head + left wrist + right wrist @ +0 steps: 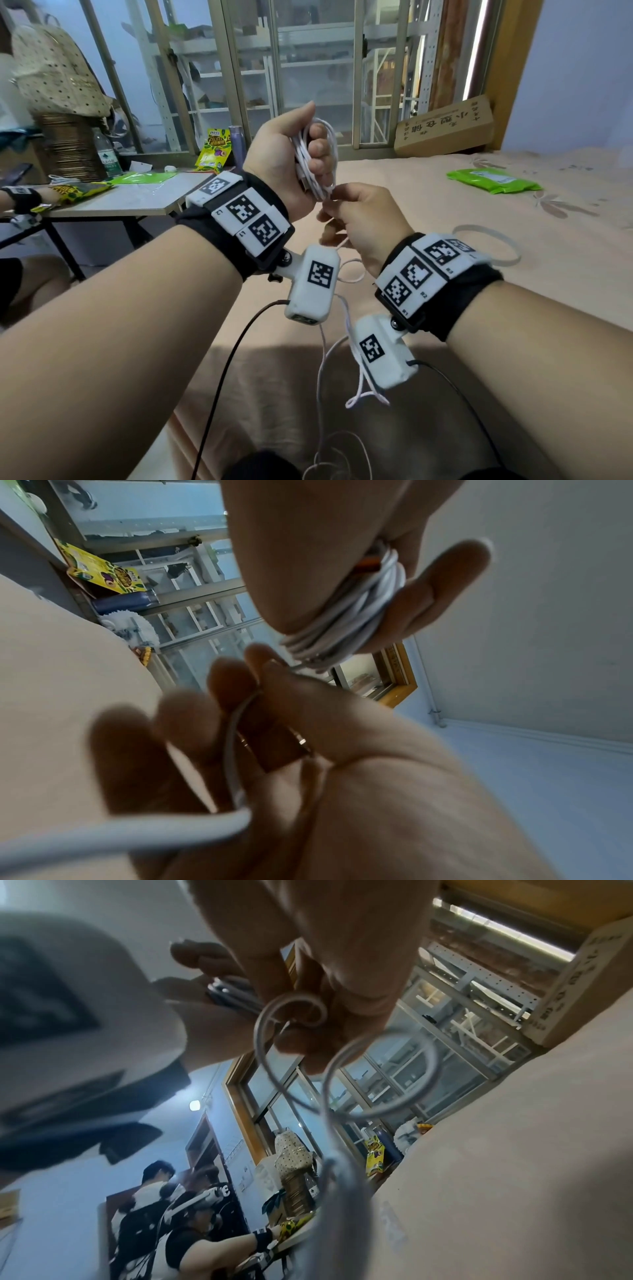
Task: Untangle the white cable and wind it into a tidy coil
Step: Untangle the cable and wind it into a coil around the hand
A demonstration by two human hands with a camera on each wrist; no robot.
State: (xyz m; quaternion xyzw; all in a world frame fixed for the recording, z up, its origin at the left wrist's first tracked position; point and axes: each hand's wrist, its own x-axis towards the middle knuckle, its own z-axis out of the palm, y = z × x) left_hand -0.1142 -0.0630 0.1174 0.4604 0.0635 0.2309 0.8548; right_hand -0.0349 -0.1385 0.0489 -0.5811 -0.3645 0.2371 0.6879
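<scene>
The left hand (284, 161) is raised in front of the window, and its fingers are curled round a bundle of the white cable (317, 161). Several loops of the cable are gathered together in this hand; they pass between the thumb and the other fingers, and some loops stand out past the fingers on the far side. In the left wrist view the same loops (356, 615) lie tight side by side across the fingers.

The right hand (363, 219) is just below and touching the bottom of the bundle. Its thumb and fingers pinch a single strand of the cable at the place where it leaves the coil. In the right wrist view the strand makes small curls (291, 1007) near the fingertips. From this hand the loose part of the cable hangs down between the two wrists, makes a few open loops, and ends in a loose heap (339, 455) at the bottom edge of the head view, on the bed (513, 212).

The bed has a beige cover. A green packet (493, 180) lies on it, well apart from the hands, and a cardboard box (445, 126) stands beside the window. At the left, a counter (137, 202) carries yellow and green snack packets and a water bottle (108, 154). Another person's arm (20, 200) rests on that counter
</scene>
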